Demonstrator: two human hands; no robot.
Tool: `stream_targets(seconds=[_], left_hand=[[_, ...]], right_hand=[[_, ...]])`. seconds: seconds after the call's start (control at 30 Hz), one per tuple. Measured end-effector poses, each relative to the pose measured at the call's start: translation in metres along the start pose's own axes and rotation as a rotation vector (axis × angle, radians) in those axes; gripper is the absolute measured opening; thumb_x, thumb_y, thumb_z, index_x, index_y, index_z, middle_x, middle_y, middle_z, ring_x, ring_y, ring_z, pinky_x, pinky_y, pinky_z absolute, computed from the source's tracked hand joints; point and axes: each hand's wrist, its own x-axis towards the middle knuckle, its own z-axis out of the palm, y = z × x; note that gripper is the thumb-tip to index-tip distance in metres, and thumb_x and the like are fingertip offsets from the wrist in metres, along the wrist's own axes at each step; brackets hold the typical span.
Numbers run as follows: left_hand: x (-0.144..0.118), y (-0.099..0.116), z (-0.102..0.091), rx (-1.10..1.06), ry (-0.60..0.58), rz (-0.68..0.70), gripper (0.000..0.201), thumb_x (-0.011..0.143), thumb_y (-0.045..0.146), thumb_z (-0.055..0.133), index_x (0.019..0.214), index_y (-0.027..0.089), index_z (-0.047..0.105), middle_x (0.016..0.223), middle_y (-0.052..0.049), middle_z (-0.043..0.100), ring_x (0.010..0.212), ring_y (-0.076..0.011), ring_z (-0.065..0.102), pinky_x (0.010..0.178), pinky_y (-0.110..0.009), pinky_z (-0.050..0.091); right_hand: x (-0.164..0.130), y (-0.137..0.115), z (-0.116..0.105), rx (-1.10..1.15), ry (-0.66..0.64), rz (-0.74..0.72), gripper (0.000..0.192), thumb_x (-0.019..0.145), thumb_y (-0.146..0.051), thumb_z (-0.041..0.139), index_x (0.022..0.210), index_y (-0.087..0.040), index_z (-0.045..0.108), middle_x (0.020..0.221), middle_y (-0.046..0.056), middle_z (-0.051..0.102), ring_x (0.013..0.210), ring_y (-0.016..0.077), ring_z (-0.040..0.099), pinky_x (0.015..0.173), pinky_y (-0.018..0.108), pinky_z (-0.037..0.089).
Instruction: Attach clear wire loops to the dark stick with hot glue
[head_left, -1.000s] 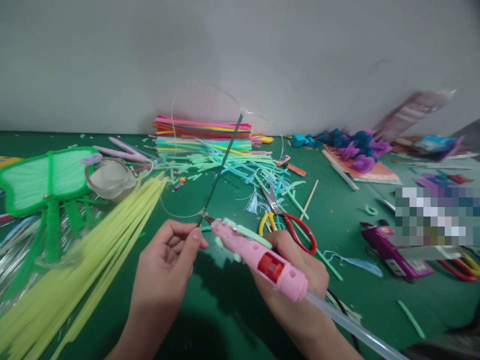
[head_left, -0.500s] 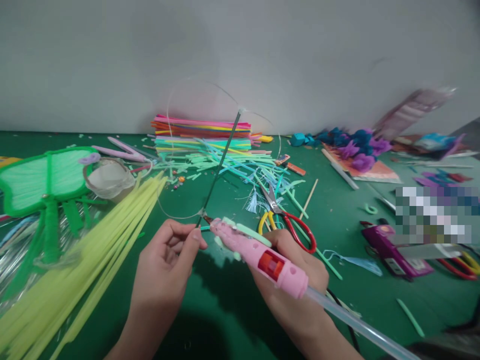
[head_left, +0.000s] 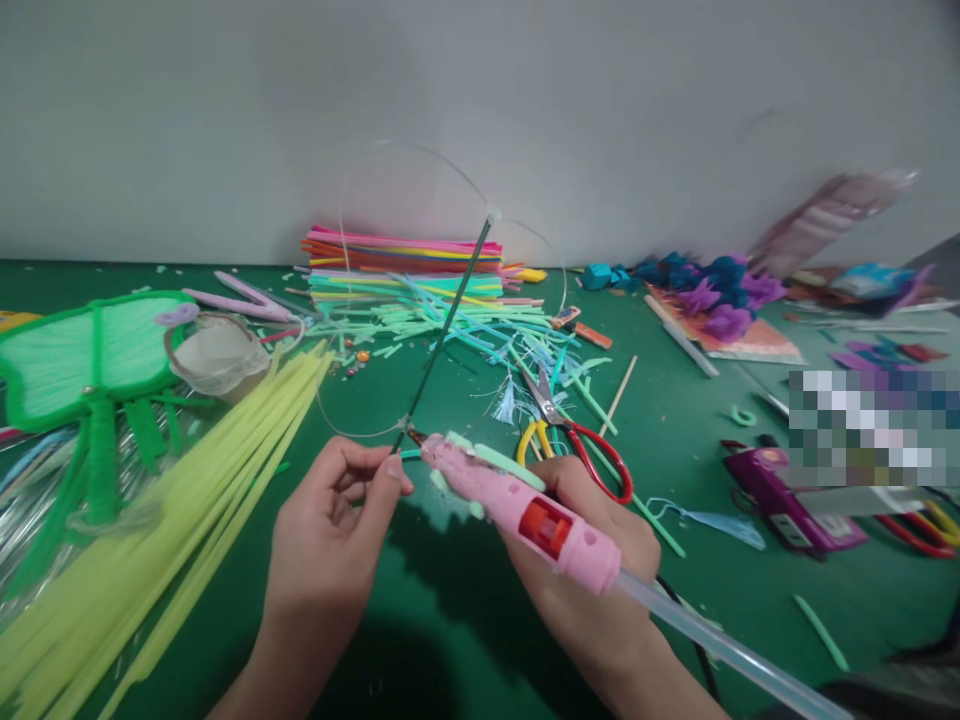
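Between thumb and fingers, my left hand pinches the lower end of a thin dark green stick, which slants up and to the right. A fine wire loop curves out from the stick, joined by clear blobs near its top and just above my fingertips. My right hand is closed round a pink hot glue gun with a clear glue stick running out of its back. The gun's dark nozzle tip is at the lower blob on the stick; whether it touches cannot be made out.
Red and yellow scissors lie just beyond my right hand. Yellow-green pipe cleaners and a green fan-shaped piece cover the left. Coloured pipe cleaners are stacked by the wall. A purple device sits at right.
The top of the stick and its wire loop have tipped slightly to the right and up. Both hands keep their grips, and the glue gun's tip stays at the lower joint.
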Motion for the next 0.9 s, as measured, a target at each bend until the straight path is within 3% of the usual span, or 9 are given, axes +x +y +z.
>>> stream_targets(seconds=[0.27,0.63,0.9], left_hand=[[-0.0037,0.006,0.0053,0.016,0.071,-0.011,0.021,0.08,0.041,0.068,0.081,0.022,0.06,0.06,0.005,0.056,0.045,-0.007,0.037,0.04,-0.02,0.024],[-0.0025,0.0034,0.0032,0.043,0.069,0.02,0.022,0.08,0.042,0.068,0.081,0.021,0.061,0.065,0.003,0.062,0.043,-0.0063,0.035,0.039,-0.021,0.023],[0.0035,0.0011,0.0005,-0.1,0.029,-0.003,0.025,0.081,0.042,0.07,0.082,0.02,0.06,0.068,0.002,0.064,0.044,-0.0057,0.041,0.039,-0.019,0.03]], right_hand=[[0.0,-0.0012,-0.0003,-0.03,0.005,-0.005,0.022,0.083,-0.022,0.066,0.074,-0.022,0.047,0.054,-0.009,0.044,0.044,0.0069,0.04,0.045,0.02,0.033],[0.0014,0.0021,-0.0053,-0.034,0.018,-0.041,0.019,0.083,-0.024,0.066,0.075,-0.023,0.049,0.053,-0.009,0.047,0.043,0.0073,0.043,0.042,0.019,0.031],[0.0041,-0.0024,-0.0067,0.039,0.215,-0.028,0.013,0.084,-0.021,0.067,0.078,-0.025,0.056,0.063,-0.005,0.063,0.049,0.0116,0.054,0.048,0.024,0.042]])
